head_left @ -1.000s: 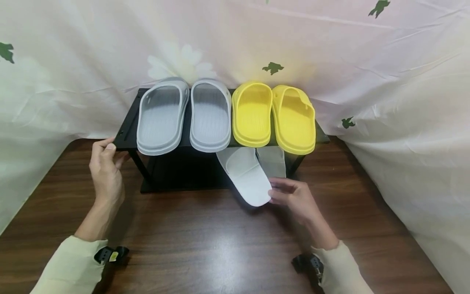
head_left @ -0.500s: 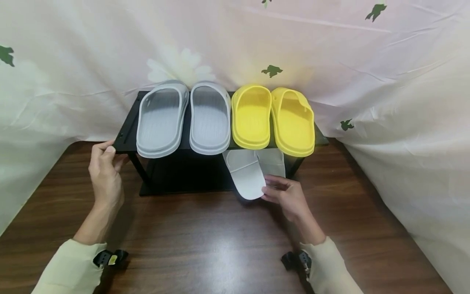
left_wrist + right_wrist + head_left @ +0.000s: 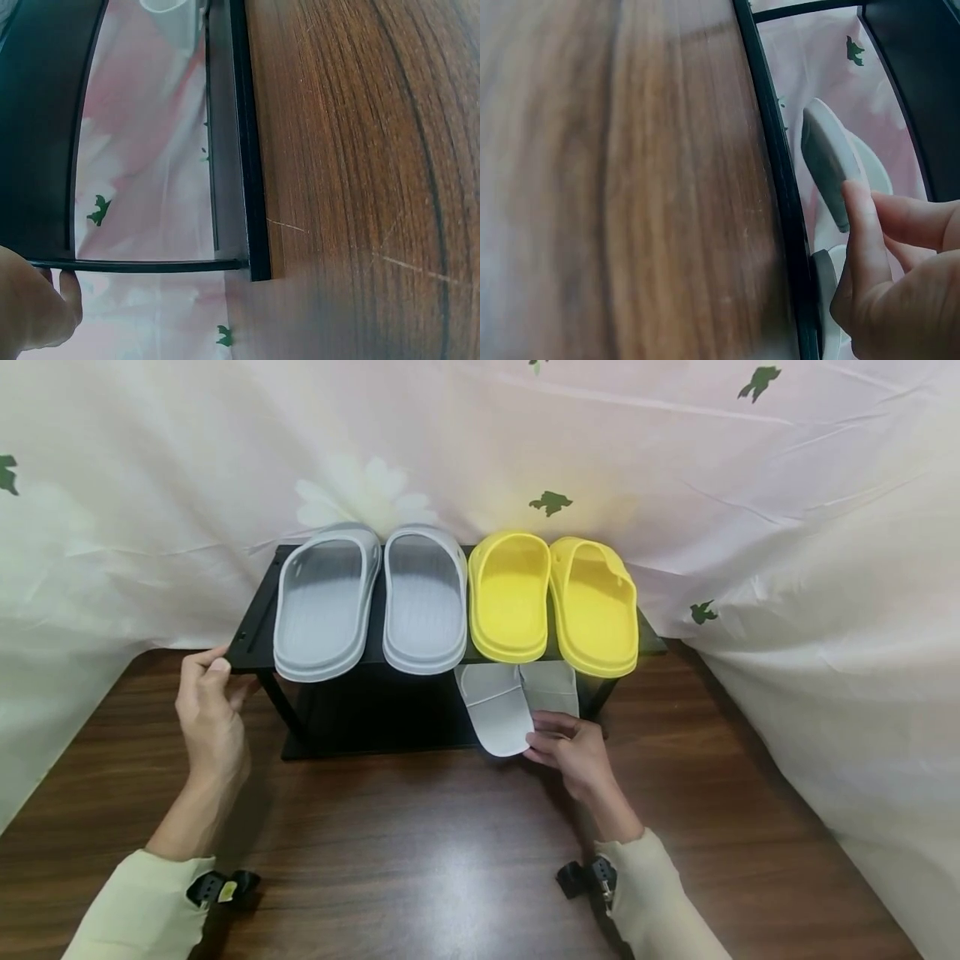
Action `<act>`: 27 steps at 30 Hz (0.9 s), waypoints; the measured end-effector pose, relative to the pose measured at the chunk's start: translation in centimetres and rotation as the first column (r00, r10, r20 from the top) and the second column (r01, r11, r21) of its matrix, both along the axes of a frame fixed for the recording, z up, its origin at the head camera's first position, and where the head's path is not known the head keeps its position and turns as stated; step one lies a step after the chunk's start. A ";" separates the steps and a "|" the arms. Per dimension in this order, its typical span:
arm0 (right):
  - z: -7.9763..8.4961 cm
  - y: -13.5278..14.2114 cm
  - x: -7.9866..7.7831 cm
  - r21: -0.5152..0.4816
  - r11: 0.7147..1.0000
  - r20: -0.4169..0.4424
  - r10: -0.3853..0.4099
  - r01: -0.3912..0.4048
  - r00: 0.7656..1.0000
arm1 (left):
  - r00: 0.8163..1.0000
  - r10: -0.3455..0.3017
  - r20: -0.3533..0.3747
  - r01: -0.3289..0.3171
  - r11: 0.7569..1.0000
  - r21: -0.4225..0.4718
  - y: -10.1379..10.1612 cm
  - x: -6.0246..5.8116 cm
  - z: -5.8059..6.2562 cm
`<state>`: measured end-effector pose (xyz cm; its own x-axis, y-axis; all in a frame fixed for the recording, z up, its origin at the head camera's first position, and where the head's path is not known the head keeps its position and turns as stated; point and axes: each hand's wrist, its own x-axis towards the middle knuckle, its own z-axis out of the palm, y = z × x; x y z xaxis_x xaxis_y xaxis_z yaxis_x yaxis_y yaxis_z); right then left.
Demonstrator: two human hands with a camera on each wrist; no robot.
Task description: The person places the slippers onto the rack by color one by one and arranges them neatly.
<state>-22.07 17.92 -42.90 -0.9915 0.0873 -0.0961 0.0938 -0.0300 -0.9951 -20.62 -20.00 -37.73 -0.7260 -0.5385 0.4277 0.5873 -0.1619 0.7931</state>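
My right hand pinches the heel end of a white slipper at the right of the rack's lower level. The right wrist view has the slipper raised and tilted, thumb on one face and fingers on the other. Beside it lies a second white slipper, partly covered by my hand and the upper shelf. Both slippers' front parts are hidden beneath that shelf. At the far left, my left hand grips the front corner of the black shoe rack, thumb at the edge.
On the upper shelf, a grey clog and another grey clog stand left of a yellow clog and its mate. Behind the rack hangs a pale floral cloth. Brown wood-grain tabletop lies in front.
My right hand has pushed the white slipper back and left, farther under the upper shelf, and the slipper has turned straighter. My left hand keeps its grip on the rack's corner.
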 end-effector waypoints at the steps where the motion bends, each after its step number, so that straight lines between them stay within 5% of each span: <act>1: 0.0 -0.1 0.0 -0.004 1.000 -0.001 -0.008 0.008 1.000 | 1.000 0.000 0.002 0.000 1.000 0.000 0.0 0.0 0.0; 27: -0.7 -1.5 -0.5 -0.100 0.983 0.050 -0.150 0.155 0.987 | 1.000 0.005 0.010 -0.005 1.000 0.014 0.0 0.2 0.1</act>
